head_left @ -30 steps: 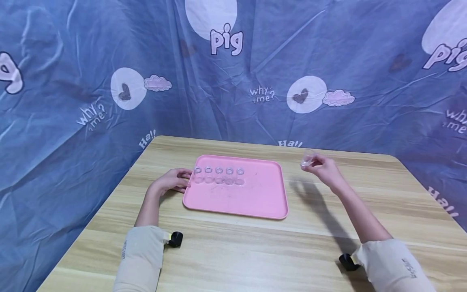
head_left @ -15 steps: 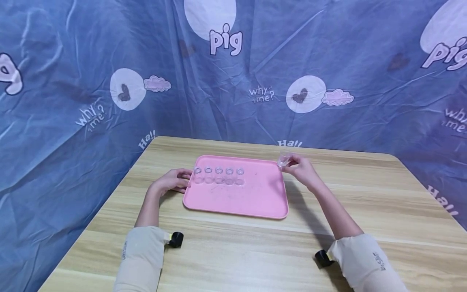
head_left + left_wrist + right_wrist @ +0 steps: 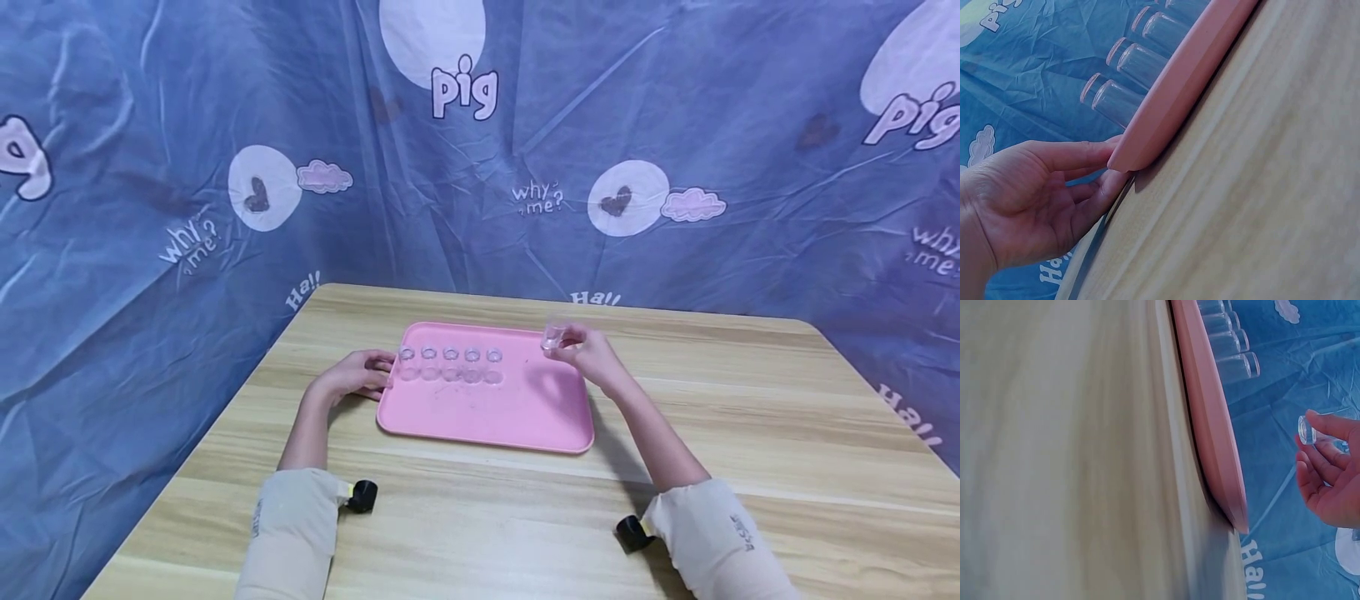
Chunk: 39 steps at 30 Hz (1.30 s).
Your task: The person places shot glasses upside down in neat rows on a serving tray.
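Along the back left of a pink tray [image 3: 480, 421] stands a row of several small clear shot glasses [image 3: 472, 365], thick ends seemingly uppermost. My left hand [image 3: 354, 374] holds the tray's left edge; in the left wrist view, its thumb and fingers meet at the rim [image 3: 1124, 156]. Another clear shot glass [image 3: 552, 337] is pinched between the thumb and fingertips of my right hand [image 3: 591, 358], raised above the tray's back right part. The right wrist view shows this held glass [image 3: 1307, 430] well apart from the row.
The tray lies on a wood-grain table [image 3: 480, 508]. Bare tray surface shows to the right of the row and in front of it. A blue printed cloth [image 3: 480, 217] hangs behind the table and along its left side.
My right hand has carried the shot glass leftward, from over the table right of the tray to above the tray's back right part. The left hand and the row stay put.
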{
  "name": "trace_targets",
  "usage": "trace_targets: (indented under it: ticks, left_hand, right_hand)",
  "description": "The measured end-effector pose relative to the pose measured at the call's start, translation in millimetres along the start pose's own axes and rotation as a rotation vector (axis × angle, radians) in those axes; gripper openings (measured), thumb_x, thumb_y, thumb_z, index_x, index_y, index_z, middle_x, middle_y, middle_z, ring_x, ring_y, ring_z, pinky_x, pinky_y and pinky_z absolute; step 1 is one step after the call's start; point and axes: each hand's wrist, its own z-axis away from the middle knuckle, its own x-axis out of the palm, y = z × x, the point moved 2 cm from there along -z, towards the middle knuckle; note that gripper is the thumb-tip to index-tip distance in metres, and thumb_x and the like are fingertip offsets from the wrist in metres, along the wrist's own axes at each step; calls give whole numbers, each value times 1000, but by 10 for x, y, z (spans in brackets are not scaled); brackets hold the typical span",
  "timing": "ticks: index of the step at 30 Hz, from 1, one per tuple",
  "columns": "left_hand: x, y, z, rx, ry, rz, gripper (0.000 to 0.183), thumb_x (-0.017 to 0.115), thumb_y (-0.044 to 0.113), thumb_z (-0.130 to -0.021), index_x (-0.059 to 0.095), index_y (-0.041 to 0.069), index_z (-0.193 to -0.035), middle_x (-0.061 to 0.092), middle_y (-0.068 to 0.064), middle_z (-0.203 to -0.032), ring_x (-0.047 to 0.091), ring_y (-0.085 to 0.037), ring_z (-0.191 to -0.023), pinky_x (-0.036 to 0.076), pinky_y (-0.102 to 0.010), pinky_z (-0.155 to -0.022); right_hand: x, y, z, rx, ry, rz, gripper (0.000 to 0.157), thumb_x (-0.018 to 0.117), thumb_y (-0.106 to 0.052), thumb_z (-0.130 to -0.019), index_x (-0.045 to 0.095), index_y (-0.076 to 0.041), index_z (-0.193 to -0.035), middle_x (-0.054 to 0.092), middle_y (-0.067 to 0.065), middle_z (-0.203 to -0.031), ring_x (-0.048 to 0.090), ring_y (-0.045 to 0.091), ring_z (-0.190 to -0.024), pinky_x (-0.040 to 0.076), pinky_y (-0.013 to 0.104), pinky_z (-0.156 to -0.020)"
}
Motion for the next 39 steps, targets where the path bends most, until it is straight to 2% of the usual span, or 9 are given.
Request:
trace_targets:
  ticks: [5, 11, 21, 27, 30, 34, 39]
  left_hand:
    - [37, 109, 89, -3, -6, 0, 52, 50, -6, -75, 29, -6, -122, 36, -25, -114, 52, -25, -80, 47, -36, -69]
    - [-20, -11, -28, 9, 3, -10, 52, 52, -4, -74, 30, -4, -122, 38, -22, -113, 53, -21, -77, 48, -34, -67]
    - [-26, -58, -52, 0, 12, -5, 52, 52, -5, -73, 32, -3, -121, 40, -20, -110, 53, -20, -75, 48, -34, -66]
    - [-23, -61, -48, 0, 18, -9, 51, 52, -5, -73, 33, -3, -121, 40, -20, -109, 54, -21, -75, 48, -34, -66]
    - [-24, -54, -48, -5, 30, 2, 51, 53, -5, -73, 34, -2, -120, 41, -19, -109, 54, -21, -75, 48, -34, -66]
    - [-21, -46, -40, 4, 19, -1, 51, 52, -6, -73, 33, -3, -121, 40, -20, -109, 53, -21, -75, 48, -34, -66]
    - [-21, -46, -34, 2, 14, -5, 51, 51, -6, -74, 32, -3, -120, 39, -21, -109, 53, -21, -75, 48, -34, -66]
  right_hand:
    - [47, -26, -14, 9, -11, -38, 35, 66, -9, -66, 53, 2, -96, 56, 14, -87, 51, 22, -78, 45, 28, -67]
    - [75, -24, -12, 17, -31, -28, 33, 67, -10, -65, 54, -1, -95, 56, 12, -86, 50, 22, -75, 46, 27, -62]
    - [105, 5, 3, 4, -73, 113, 33, 68, -18, -65, 58, -6, -94, 54, 9, -80, 46, 20, -64, 42, 27, -49]
    - [83, 15, -6, -23, -66, 167, 31, 67, -22, -65, 58, -7, -90, 54, 7, -78, 48, 19, -66, 44, 27, -52]
    - [81, 25, -15, -48, -91, 148, 29, 66, -20, -67, 58, -4, -89, 55, 8, -78, 50, 20, -71, 46, 28, -58]
    - [86, 33, -17, -51, -112, 133, 29, 67, -15, -66, 57, -1, -90, 55, 9, -78, 51, 21, -71, 46, 28, -60]
    - [99, 31, -21, -29, -88, 113, 33, 69, -12, -63, 52, -1, -89, 53, 9, -78, 49, 20, -70, 45, 28, -59]
